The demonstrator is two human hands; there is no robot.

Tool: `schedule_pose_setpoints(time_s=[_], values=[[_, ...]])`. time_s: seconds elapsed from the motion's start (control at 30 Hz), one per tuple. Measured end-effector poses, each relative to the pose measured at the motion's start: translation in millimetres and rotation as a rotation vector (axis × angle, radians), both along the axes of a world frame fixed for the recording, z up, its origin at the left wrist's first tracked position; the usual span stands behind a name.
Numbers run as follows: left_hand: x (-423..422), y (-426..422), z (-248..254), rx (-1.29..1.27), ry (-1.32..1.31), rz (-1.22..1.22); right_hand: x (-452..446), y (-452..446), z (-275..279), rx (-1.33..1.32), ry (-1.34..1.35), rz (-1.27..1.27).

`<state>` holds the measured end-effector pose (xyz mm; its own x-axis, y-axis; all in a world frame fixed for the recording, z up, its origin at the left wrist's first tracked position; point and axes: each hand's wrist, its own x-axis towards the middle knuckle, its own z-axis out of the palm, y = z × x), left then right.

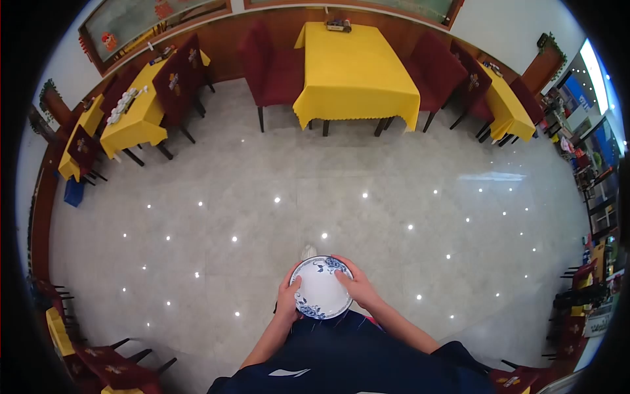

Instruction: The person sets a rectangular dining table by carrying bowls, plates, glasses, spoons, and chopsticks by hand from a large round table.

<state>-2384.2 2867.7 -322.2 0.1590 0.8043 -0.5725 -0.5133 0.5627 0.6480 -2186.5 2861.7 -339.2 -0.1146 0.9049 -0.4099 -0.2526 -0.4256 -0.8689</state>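
A round white plate [323, 290] with blue flower patterns near its rim is held level in front of the body, low in the middle of the view. My left hand [287, 293] grips its left edge, thumb over the rim. On the right edge, my right hand [355, 285] holds the same plate with its thumb on top. The fingers under the plate are mostly hidden. Whether more plates lie beneath it, I cannot tell.
Ahead stands a table with a yellow cloth [357, 65], between dark red chairs [275, 72]. More yellow tables are at the left and right, and white dishes [123, 105] stand on a left one. Grey floor tiles [262, 171] lie in between.
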Motion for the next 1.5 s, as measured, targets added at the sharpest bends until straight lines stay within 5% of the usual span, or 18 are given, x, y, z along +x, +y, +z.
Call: schedule_pose_setpoints(time_s=[0.33, 0.67, 0.77, 1.0, 1.17, 1.5], values=[[78, 274, 3, 0.024, 0.02, -0.266, 70, 222, 21, -0.038, 0.003, -0.301], [219, 476, -90, 0.136, 0.072, -0.591, 194, 379, -78, -0.099, 0.16, -0.572], [268, 552, -72, -0.047, 0.007, -0.584, 245, 448, -75, -0.102, 0.162, -0.556], [356, 694, -41, 0.118, 0.173, -0.485, 346, 623, -54, -0.015, 0.15, -0.429], [374, 734, -69, 0.092, 0.179, -0.343, 370, 683, -80, -0.018, 0.069, -0.334], [406, 926, -153, 0.015, 0.141, -0.426, 388, 853, -137, -0.214, 0.107, -0.497]])
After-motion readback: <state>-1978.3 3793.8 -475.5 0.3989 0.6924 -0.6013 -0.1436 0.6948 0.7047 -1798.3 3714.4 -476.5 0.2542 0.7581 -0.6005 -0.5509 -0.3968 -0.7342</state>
